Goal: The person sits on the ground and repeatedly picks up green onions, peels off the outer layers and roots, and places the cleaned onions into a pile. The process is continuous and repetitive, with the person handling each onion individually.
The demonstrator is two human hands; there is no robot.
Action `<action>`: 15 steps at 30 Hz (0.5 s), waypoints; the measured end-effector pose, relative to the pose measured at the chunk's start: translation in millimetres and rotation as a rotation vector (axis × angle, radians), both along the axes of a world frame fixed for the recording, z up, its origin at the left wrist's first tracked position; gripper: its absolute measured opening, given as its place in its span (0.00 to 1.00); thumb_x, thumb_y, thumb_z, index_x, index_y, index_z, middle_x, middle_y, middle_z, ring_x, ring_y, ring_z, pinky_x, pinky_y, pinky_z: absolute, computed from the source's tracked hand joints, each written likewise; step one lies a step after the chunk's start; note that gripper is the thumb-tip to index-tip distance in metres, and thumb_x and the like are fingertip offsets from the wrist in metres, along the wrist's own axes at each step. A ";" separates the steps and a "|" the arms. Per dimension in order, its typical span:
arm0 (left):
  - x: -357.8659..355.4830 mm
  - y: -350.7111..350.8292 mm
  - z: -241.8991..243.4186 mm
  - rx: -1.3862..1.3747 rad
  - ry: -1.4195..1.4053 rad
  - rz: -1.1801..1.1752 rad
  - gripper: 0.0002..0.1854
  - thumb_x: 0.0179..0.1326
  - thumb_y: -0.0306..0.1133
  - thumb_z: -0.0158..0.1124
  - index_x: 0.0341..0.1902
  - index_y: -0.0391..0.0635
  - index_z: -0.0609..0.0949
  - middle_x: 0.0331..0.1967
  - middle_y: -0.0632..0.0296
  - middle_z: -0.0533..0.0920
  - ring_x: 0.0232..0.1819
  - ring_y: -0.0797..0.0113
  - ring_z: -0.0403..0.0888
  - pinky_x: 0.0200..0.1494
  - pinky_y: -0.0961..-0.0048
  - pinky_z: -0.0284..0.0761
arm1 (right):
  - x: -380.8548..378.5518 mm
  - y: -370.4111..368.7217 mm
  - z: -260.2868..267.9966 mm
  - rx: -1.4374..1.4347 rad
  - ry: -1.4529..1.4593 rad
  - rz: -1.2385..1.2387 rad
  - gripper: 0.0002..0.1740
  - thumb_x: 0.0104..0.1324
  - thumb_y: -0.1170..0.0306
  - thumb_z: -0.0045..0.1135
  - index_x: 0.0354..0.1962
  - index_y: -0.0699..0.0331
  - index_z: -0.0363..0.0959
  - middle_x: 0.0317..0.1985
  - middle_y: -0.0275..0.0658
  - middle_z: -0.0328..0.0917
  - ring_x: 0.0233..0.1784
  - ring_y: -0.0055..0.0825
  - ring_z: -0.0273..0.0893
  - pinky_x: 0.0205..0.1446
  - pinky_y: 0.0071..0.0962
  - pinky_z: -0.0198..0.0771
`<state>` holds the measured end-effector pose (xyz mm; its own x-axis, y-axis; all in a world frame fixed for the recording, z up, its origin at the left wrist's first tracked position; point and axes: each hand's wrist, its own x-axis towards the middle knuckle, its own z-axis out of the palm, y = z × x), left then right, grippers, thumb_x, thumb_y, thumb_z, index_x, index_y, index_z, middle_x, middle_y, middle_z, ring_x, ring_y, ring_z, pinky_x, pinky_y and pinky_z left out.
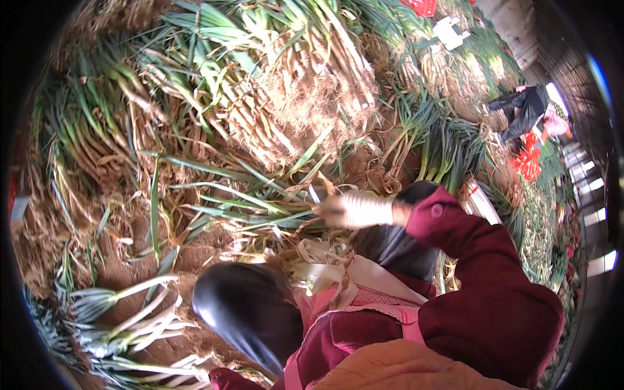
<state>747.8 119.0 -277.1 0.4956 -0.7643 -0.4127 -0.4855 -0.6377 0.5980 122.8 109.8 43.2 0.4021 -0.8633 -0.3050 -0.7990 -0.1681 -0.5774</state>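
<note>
My right hand (352, 210), in a pale glove and blurred by motion, is over loose green onion leaves (243, 212) and dry peelings between my knees; its grip is unclear. At the lower left, my left hand (207, 368) is at the root ends of peeled green onions (156, 363) lying on the soil. Its fingers are too small and partly hidden to read. More peeled green onions (141, 326), with white stems, lie just above it. Stripped skins (314, 251) lie in front of my pink apron (363, 292).
Large heaps of unpeeled green onions (312, 83) with dirty roots lie ahead and to the left. A bundle of dark-leaved green onions (446, 151) and a bundle of white strips (480, 200) lie by my right knee. Another person (531, 109) bends near red ties (527, 157). A white stool (451, 33) stands farther off.
</note>
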 end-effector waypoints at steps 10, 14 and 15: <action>-9.1 -48.6 -10.1 0.096 -0.029 -0.023 0.12 0.70 0.36 0.58 0.47 0.40 0.80 0.40 0.62 0.80 0.42 0.70 0.77 0.46 0.72 0.74 | -207.1 -184.3 22.7 -0.330 0.204 -0.982 0.31 0.66 0.49 0.57 0.57 0.62 0.72 0.45 0.45 0.82 0.47 0.33 0.81 0.51 0.35 0.75; -12.9 -60.6 -16.8 0.135 -0.061 -0.008 0.12 0.70 0.36 0.58 0.47 0.40 0.80 0.39 0.62 0.80 0.42 0.71 0.77 0.46 0.72 0.74 | -249.7 -224.7 3.1 -0.402 0.525 -1.078 0.42 0.64 0.43 0.57 0.65 0.65 0.65 0.51 0.52 0.80 0.53 0.43 0.81 0.58 0.37 0.73; -13.9 -63.6 -18.7 0.140 -0.066 -0.001 0.12 0.70 0.36 0.58 0.47 0.40 0.80 0.39 0.62 0.80 0.42 0.71 0.77 0.46 0.72 0.74 | -257.7 -233.4 -1.8 -0.421 0.483 -1.078 0.42 0.64 0.43 0.57 0.65 0.65 0.65 0.52 0.52 0.80 0.53 0.44 0.81 0.58 0.38 0.73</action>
<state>733.9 55.5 -295.7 0.5244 -0.7019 -0.4821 -0.5216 -0.7123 0.4697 -134.9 -123.6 41.4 -0.6438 -0.7494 0.1547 -0.7595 0.6012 -0.2483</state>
